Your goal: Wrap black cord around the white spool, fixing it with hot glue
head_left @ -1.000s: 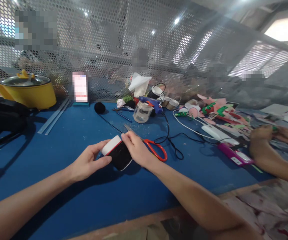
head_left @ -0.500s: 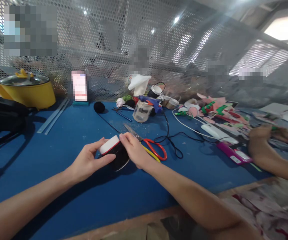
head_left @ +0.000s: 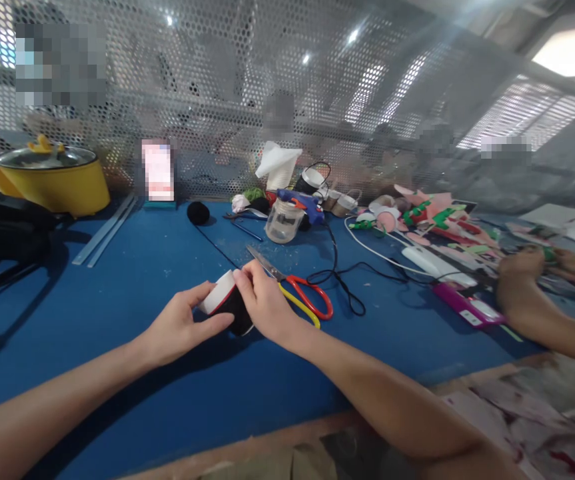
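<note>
Blue surface [head_left: 117,300] across the foreground, edged in front by a worn wooden strip [head_left: 287,443]. Behind it, a perforated metal screen [head_left: 227,87] spanning the full width, glinting with spots of overhead light. Beyond the mesh, dim blurred shapes of a workshop. Upper right, a bright ceiling panel [head_left: 574,57] and slatted daylight [head_left: 517,120] through the holes. Lower right, a stained, blotchy floor [head_left: 532,420].

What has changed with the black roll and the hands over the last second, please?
Both hands, left hand and right hand, kept hold of the black roll and turned it, so less of its black side shows. The scissors and glue gun stayed put.
</note>
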The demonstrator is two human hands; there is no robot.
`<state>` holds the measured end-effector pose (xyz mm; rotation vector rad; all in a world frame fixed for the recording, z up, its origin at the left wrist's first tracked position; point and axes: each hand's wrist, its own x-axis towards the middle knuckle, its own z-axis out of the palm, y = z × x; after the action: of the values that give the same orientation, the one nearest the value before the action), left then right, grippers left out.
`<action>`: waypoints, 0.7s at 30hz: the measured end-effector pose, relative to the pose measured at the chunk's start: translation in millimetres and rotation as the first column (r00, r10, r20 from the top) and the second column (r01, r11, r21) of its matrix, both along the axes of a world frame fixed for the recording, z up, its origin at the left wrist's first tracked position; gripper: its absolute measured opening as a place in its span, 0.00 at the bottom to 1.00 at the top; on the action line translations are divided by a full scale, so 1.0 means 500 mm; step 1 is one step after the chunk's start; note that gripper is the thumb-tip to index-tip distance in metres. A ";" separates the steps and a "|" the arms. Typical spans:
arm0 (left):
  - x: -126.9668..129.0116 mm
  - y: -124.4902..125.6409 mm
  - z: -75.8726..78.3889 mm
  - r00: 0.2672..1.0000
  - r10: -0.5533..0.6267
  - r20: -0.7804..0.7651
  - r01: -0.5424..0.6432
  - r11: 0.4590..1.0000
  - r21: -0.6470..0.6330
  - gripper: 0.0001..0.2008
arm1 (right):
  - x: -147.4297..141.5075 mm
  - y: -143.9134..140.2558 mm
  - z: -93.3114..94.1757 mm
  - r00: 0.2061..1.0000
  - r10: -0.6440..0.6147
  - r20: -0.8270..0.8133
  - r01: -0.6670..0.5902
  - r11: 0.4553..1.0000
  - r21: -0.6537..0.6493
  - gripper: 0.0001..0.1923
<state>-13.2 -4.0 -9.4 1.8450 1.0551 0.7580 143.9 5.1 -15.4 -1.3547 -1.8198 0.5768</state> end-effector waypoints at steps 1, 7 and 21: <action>0.002 -0.002 0.001 1.000 0.007 -0.005 -0.007 0.999 -0.031 0.14 | -0.002 -0.001 -0.002 1.000 0.007 0.029 -0.007 1.000 0.005 0.10; 0.014 -0.008 0.004 0.998 0.063 0.013 -0.060 0.990 -0.131 0.11 | -0.012 -0.004 -0.014 0.993 0.011 0.114 -0.020 0.997 0.074 0.10; 0.015 -0.010 0.000 0.996 0.064 0.063 -0.057 0.992 -0.110 0.09 | -0.006 -0.008 -0.011 0.993 0.019 0.114 -0.039 0.984 0.174 0.07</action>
<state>-5.9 -9.2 -9.2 1.6915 1.0921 0.7768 140.9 1.1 -20.8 -1.2647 -1.9345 0.3504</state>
